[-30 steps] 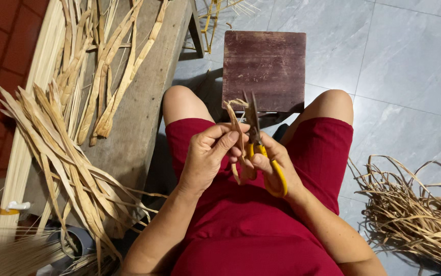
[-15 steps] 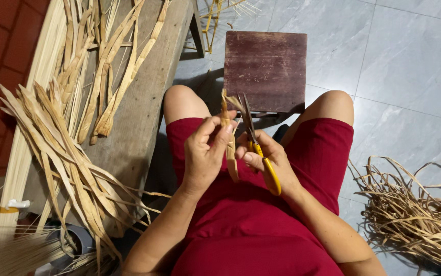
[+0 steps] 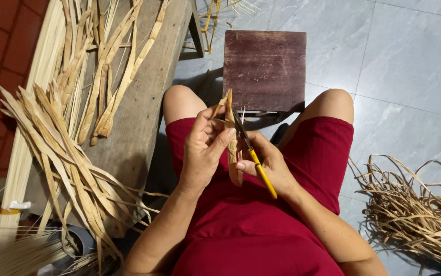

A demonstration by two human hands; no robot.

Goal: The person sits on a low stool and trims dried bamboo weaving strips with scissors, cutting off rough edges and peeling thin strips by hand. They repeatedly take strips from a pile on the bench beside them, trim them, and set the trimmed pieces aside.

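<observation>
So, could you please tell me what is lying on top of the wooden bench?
On the wooden bench lie long dried leaf strips, and a fanned bundle of strips spills over its near end. The bench surface beneath them is covered.

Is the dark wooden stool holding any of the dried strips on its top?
No, the stool top is bare; the strips lie on the bench and floor pile.

packages: none around me | labels: none that I can see on anything | signs: none | screens: none | possible exception: small white tag-like scrap (image 3: 17,205) on pale strip at my far left, too small to tell
</observation>
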